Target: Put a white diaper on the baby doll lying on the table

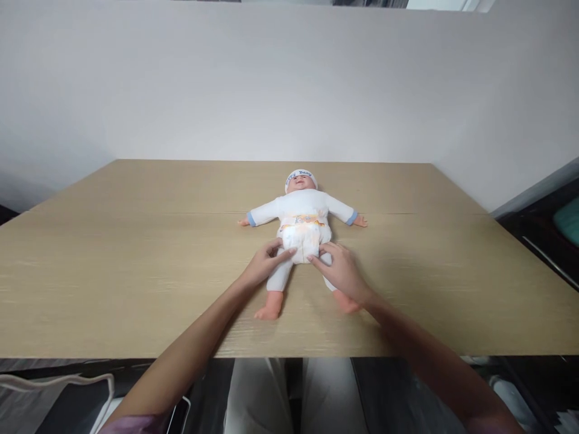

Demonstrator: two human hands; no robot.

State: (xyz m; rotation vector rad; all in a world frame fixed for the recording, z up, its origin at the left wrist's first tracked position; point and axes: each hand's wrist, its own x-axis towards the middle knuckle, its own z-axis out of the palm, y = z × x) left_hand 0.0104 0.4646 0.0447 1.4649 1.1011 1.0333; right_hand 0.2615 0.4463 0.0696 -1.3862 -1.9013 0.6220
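A baby doll [303, 202] in a white suit with blue cuffs and a lettered white cap lies on its back, arms spread and feet toward me. Around its hips sits a white diaper [302, 238] with an orange printed waistband. At the leg edge on the left, my left hand [266, 262] pinches the diaper between thumb and fingers. Opposite it, my right hand [341, 268] has its thumb and fingers closed on the diaper's other leg edge. My right hand partly covers the doll's leg on that side.
The doll lies on a light wooden table [136, 259], its front edge close to my lap. A white wall [271, 84] rises behind it. A dark object with a green item [567, 220] stands at the right. A pale cable [58, 381] hangs below the table at left.
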